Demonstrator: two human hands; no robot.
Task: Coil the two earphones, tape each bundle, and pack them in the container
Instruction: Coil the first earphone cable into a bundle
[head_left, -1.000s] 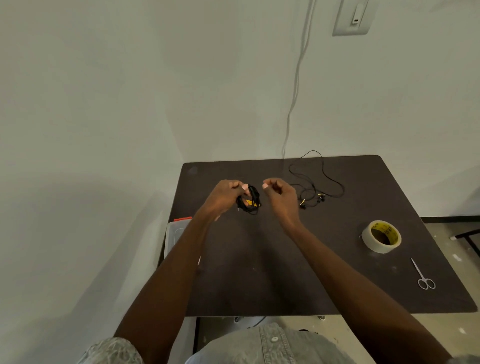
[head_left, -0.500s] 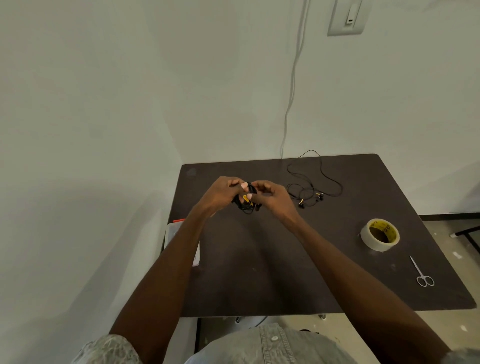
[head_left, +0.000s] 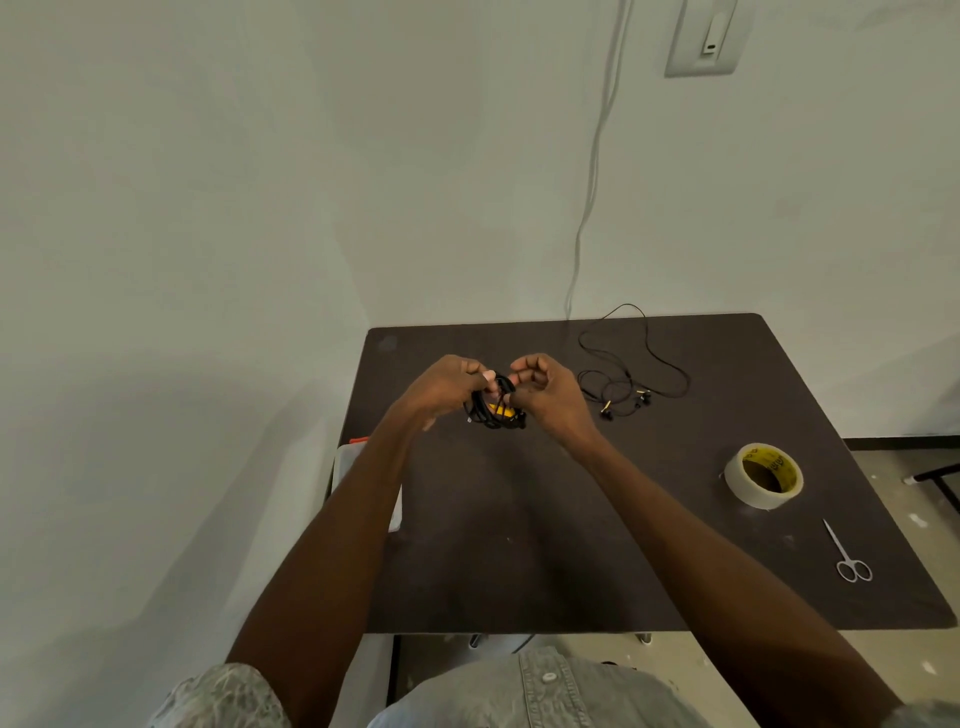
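the coiled earphone (head_left: 493, 408) hung between both hands above the table (head_left: 519, 545), the left hand (head_left: 444, 384) gripping its left side and the right hand (head_left: 545, 392) pinching its top. the loose earphone (head_left: 631, 374) lay just right. tape roll (head_left: 763, 475) and scissors (head_left: 849, 556) sat well apart; the container (head_left: 345, 467) was mostly hidden behind the left arm, contents unseen.

Single head cam, wide-angle.
Looks forward and down over the worktop (head_left: 675, 571) toward a wall corner, arm's reach away.
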